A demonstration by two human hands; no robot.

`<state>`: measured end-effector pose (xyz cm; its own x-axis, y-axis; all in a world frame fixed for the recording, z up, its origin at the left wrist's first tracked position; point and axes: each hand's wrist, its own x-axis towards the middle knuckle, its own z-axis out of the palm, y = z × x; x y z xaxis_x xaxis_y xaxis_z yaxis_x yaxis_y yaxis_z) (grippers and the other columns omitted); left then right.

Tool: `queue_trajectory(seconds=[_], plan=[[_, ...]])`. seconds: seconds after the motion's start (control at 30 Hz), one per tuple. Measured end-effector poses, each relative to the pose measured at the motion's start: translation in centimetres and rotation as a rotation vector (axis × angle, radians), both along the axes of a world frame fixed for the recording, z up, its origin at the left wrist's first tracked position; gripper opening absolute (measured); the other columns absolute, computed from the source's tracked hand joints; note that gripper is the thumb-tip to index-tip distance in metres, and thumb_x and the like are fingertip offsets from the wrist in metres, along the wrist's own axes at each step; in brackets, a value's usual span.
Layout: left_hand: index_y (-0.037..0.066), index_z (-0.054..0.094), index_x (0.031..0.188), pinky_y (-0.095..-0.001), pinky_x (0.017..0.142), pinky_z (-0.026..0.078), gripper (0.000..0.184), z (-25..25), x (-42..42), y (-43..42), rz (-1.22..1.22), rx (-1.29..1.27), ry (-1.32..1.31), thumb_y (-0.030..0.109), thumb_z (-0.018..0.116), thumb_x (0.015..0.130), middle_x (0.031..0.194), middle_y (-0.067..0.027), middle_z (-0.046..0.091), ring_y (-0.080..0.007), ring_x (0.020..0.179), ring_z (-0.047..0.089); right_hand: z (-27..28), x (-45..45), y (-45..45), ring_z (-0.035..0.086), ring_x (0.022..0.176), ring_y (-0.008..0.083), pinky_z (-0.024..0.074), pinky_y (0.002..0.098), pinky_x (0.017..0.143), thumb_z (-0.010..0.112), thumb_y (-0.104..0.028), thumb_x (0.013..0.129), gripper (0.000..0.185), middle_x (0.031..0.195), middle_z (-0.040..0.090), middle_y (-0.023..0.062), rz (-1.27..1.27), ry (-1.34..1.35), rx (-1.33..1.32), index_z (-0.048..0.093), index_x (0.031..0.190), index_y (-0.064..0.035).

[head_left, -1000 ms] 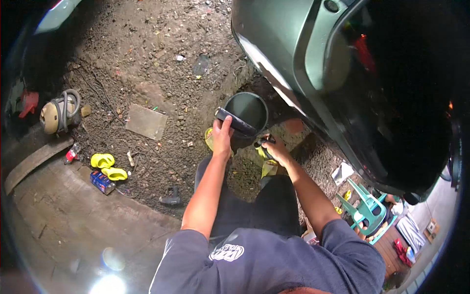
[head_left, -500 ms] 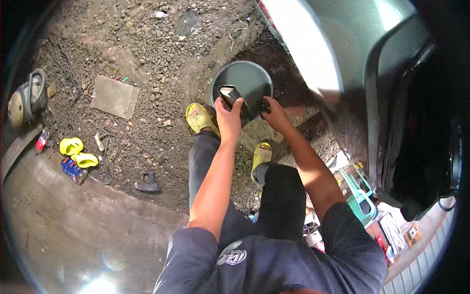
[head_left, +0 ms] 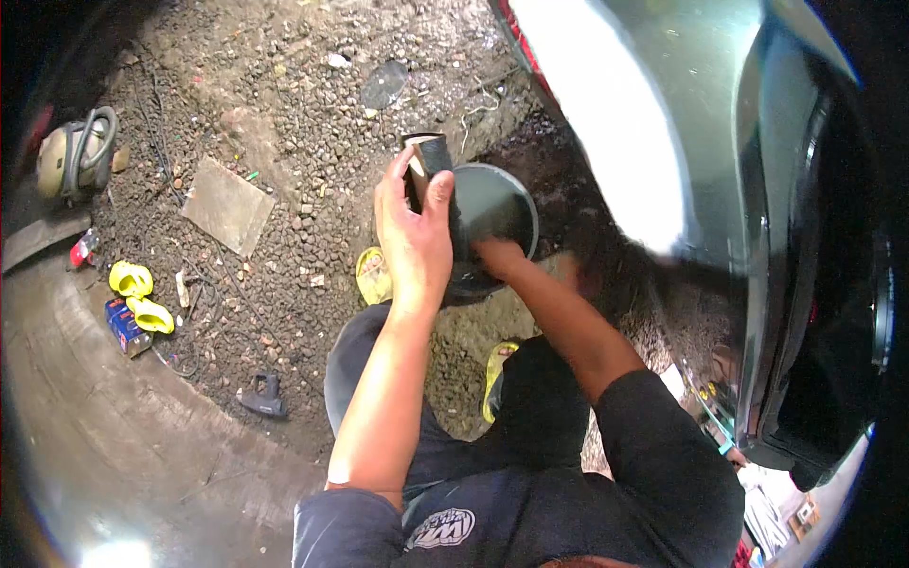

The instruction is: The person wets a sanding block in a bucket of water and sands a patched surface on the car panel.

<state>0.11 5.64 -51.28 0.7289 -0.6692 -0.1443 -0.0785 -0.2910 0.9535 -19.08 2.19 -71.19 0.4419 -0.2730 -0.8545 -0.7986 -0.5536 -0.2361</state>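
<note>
Two hands are working: the left hand [head_left: 414,241] is gripping a black-sided block [head_left: 433,156], probably light and stiff, by its sides beside the bucket [head_left: 533,213], while the right hand [head_left: 500,257] is reaching inside, grip unclear.

Glossy green bodywork [head_left: 710,123] (smooth, with a white glare) contrasts with rough, stony ground [head_left: 312,170].

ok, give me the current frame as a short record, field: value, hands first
left hand: holding a dark, pale-lined piece beside the bucket
right hand: in the bucket; grip cannot be told
ground left: square flat sheet, pistol-shaped tool, yellow clogs
right side: large glossy green-grey body panel
feet: yellow footwear
</note>
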Motion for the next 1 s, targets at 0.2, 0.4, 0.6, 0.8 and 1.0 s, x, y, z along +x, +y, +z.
queue_trajectory(seconds=[0.2, 0.4, 0.6, 0.8, 1.0], plan=[[-0.002, 0.054, 0.138, -0.0360, 0.091, 0.050, 0.047, 2.3, 0.7, -1.1, 0.066, -0.175, 0.090, 0.026, 0.066, 0.102, 0.116, -0.0138, 0.065, -0.0216, 0.103, 0.062, 15.5, 1.3, -6.4, 0.066, 0.115, 0.0374, 0.0557, 0.0482, 0.093, 0.068, -0.018, 0.089, 0.045, 0.125, 0.064, 0.0208, 0.143, -0.107, -0.157, 0.060, 0.134, -0.0154], [-0.001, 0.049, 0.141, -0.0312, 0.088, 0.050, 0.048, 4.4, -5.1, -0.6, 0.013, -0.350, 0.462, 0.024, 0.064, 0.102, 0.113, -0.0131, 0.065, -0.0191, 0.099, 0.061, 42.9, -1.6, -10.6, 0.072, 0.095, 0.0308, 0.0557, 0.0422, 0.085, 0.070, -0.024, 0.092, 0.031, 0.103, 0.073, 0.0159, 0.187, -0.649, -0.779, 0.066, 0.120, -0.0106], [0.001, 0.044, 0.146, -0.0375, 0.109, 0.040, 0.056, 2.6, -15.7, -6.3, 0.106, -0.310, 0.548, 0.034, 0.058, 0.103, 0.141, -0.0221, 0.056, -0.0277, 0.130, 0.052, 49.7, -3.2, -11.6, 0.066, 0.080, 0.0165, 0.0538, 0.0327, 0.075, 0.069, -0.020, 0.091, 0.021, 0.089, 0.070, 0.0046, -0.081, -1.005, -0.786, 0.065, 0.105, -0.0039], [-0.009, 0.050, 0.134, -0.0399, 0.110, 0.038, 0.050, 1.6, -21.8, -13.7, 0.456, -0.522, 0.282, 0.033, 0.055, 0.107, 0.127, -0.0243, 0.057, -0.0318, 0.121, 0.054, 45.2, -3.7, -14.8, 0.064, 0.071, 0.0280, 0.0501, 0.0418, 0.068, 0.072, -0.026, 0.087, 0.030, 0.081, 0.066, 0.0168, 0.315, -1.113, -1.075, 0.061, 0.103, -0.0036], [-0.006, 0.052, 0.133, -0.0447, 0.109, 0.038, 0.041, 2.6, -27.3, -10.1, 0.378, -0.462, 0.170, 0.025, 0.056, 0.106, 0.131, -0.0247, 0.055, -0.0353, 0.126, 0.051, 45.0, -3.4, -14.0, 0.064, 0.073, 0.0315, 0.0498, 0.0427, 0.069, 0.073, -0.025, 0.086, 0.033, 0.086, 0.064, 0.0186, 0.268, -1.084, -1.070, 0.059, 0.104, -0.0022]])
